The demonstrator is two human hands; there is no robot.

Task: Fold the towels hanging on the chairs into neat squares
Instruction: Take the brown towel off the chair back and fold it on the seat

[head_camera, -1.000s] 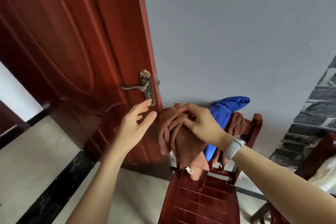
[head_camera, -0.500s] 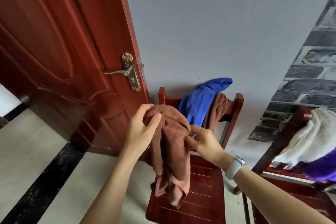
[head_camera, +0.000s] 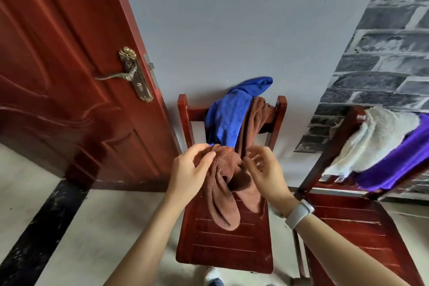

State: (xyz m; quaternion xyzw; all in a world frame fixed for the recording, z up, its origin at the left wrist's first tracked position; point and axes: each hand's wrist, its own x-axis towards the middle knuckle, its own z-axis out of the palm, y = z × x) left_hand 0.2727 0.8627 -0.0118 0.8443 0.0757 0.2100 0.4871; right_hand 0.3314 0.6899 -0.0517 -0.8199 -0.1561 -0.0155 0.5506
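In the head view, a bunched brown terry towel (head_camera: 222, 183) is held up over the seat of a dark red slatted wooden chair (head_camera: 222, 246) at the centre of the scene. Its upper left part is gripped by the left hand (head_camera: 189, 169), the thumb pressed on the near face and the fingers curled over the top edge. The right hand (head_camera: 264, 169) is seen at the towel's right edge with its fingers bent and blurred; whether its grip is closed on the cloth cannot be told. A white wristband (head_camera: 299, 213) is worn on the right wrist. The towel's lower folds hang down to the seat slats.

Over the backrest of the same chair, a bright blue towel (head_camera: 228, 116) and a second brown towel (head_camera: 254, 118) are draped side by side, touching. To the right, a second red wooden chair (head_camera: 348, 223) carries a white fluffy towel (head_camera: 376, 137) and a purple towel (head_camera: 399, 158) on its backrest. At the left, a red-brown panelled door (head_camera: 69, 65) with a brass lever handle (head_camera: 130, 74) is seen.
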